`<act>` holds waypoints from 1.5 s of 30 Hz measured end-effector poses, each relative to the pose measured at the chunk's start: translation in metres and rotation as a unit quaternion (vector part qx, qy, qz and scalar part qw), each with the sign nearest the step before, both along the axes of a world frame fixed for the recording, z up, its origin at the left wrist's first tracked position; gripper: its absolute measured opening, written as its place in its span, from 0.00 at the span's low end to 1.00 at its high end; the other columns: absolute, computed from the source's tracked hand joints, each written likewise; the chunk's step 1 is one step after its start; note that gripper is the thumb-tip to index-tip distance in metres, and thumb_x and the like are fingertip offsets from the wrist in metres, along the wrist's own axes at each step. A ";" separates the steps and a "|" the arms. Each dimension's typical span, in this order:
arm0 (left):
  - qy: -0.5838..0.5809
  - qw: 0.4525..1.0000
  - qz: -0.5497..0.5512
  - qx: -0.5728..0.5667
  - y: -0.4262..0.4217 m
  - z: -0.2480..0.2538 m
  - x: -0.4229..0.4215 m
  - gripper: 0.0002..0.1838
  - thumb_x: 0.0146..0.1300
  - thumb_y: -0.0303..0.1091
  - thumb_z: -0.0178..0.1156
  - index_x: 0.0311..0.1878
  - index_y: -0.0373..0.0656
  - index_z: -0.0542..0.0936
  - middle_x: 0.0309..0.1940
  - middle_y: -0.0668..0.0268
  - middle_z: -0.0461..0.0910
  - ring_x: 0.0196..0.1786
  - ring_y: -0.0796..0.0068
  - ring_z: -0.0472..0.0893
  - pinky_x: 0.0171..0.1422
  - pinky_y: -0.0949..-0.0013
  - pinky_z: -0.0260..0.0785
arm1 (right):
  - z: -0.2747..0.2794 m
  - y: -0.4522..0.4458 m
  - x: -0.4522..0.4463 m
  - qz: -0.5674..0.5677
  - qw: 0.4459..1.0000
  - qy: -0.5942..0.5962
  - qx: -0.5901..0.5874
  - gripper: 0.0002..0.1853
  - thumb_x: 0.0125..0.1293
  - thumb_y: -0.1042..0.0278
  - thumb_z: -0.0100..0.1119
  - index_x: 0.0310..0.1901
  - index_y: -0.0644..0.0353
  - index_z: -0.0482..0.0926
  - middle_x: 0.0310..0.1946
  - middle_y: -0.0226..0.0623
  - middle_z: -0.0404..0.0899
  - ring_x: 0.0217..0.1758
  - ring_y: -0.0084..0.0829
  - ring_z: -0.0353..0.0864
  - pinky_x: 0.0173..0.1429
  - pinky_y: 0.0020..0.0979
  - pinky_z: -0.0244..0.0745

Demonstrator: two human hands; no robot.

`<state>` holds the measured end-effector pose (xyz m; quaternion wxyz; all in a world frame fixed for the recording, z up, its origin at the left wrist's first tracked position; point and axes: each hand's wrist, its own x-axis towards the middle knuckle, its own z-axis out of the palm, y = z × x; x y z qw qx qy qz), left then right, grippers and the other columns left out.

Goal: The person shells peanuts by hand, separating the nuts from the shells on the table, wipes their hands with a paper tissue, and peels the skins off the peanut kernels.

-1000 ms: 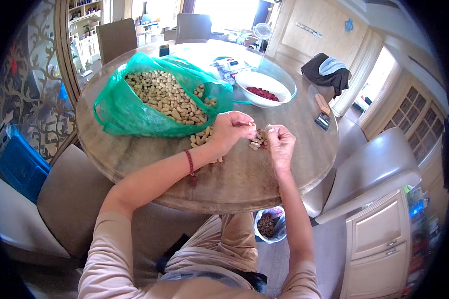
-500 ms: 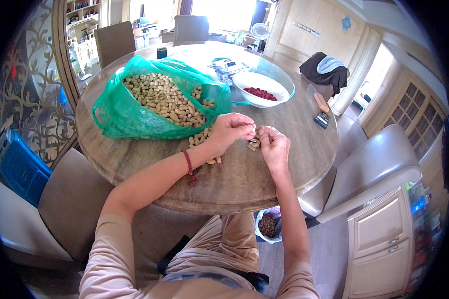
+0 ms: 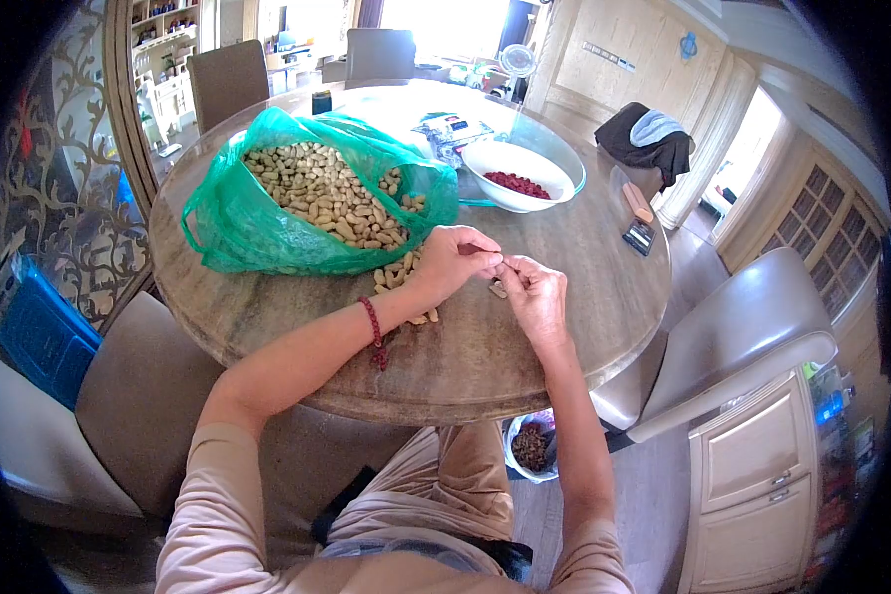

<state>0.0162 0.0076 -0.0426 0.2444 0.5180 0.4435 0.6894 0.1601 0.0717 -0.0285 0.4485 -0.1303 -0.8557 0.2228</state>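
Observation:
My left hand (image 3: pixel 455 265), a red beaded bracelet on its wrist, is closed in a pinch over the table. Against its fingertips press the closed fingers of my right hand (image 3: pixel 537 297). A peanut is pinched between them, mostly hidden by the fingers. Below my right fingers lie a few peanut shells (image 3: pixel 498 288). Loose unshelled peanuts (image 3: pixel 394 274) spread beside and under my left wrist. Behind them an open green plastic bag (image 3: pixel 267 243) is full of peanuts in their shells (image 3: pixel 332 198). A white bowl (image 3: pixel 485 158) holds red-skinned peanut kernels (image 3: pixel 518 184).
The round table (image 3: pixel 445 381) also carries a plastic package (image 3: pixel 452 136), a small dark jar (image 3: pixel 322 103) and a dark flat box (image 3: pixel 639 237). Below its edge stands a lined bin (image 3: pixel 532 447) with brown shells. Chairs flank me, including a grey one (image 3: pixel 742 322) at right.
My right hand has shifted slightly left and its fingertips now meet those of my left hand. The peanut that showed at my left fingertips is now mostly covered.

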 end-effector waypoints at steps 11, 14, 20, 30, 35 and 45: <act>0.084 0.996 0.023 -0.021 -0.004 0.003 0.003 0.04 0.53 0.22 0.62 0.31 0.31 0.80 0.25 0.61 0.81 0.27 0.79 0.79 0.32 0.77 0.73 | -0.004 0.000 -0.003 -0.004 1.000 -0.016 0.017 0.08 0.56 0.74 0.55 0.23 0.65 0.70 0.17 0.46 0.73 0.18 0.36 0.75 0.25 0.31 0.69; 0.082 0.996 0.023 -0.012 -0.005 0.003 0.005 0.03 0.53 0.22 0.62 0.31 0.32 0.80 0.25 0.62 0.81 0.27 0.80 0.79 0.32 0.78 0.73 | -0.011 0.004 -0.008 -0.010 0.999 0.018 0.025 0.07 0.56 0.74 0.55 0.23 0.65 0.69 0.16 0.45 0.72 0.16 0.36 0.72 0.24 0.31 0.68; 0.040 0.998 0.047 0.000 -0.003 0.000 0.009 0.03 0.55 0.21 0.60 0.33 0.31 0.79 0.27 0.62 0.80 0.28 0.78 0.80 0.33 0.76 0.74 | -0.012 0.003 -0.011 -0.032 0.996 0.039 -0.070 0.07 0.56 0.73 0.55 0.23 0.65 0.71 0.12 0.39 0.68 0.14 0.26 0.67 0.23 0.29 0.66; -0.227 0.971 -0.054 -0.052 -0.003 -0.003 0.008 0.08 0.58 0.25 0.59 0.39 0.31 0.77 0.34 0.57 0.79 0.35 0.69 0.81 0.41 0.69 0.78 | -0.018 0.017 -0.012 0.055 0.972 0.085 -0.213 0.09 0.58 0.71 0.55 0.25 0.67 0.76 0.15 0.29 0.73 0.21 0.13 0.66 0.26 0.22 0.64; -0.233 0.969 -0.054 -0.057 -0.002 -0.004 0.008 0.08 0.58 0.25 0.59 0.39 0.31 0.77 0.35 0.58 0.79 0.36 0.68 0.81 0.41 0.69 0.78 | -0.017 0.017 -0.012 0.050 0.948 0.063 -0.307 0.10 0.59 0.70 0.53 0.26 0.69 0.77 0.18 0.26 0.73 0.23 0.14 0.67 0.27 0.22 0.65; -0.242 0.968 -0.044 -0.042 -0.001 -0.005 0.001 0.09 0.58 0.26 0.60 0.40 0.32 0.77 0.34 0.59 0.79 0.35 0.68 0.81 0.41 0.69 0.78 | -0.027 0.029 -0.010 -0.076 0.970 0.032 -0.227 0.12 0.58 0.68 0.52 0.27 0.70 0.77 0.15 0.40 0.75 0.20 0.24 0.73 0.28 0.30 0.69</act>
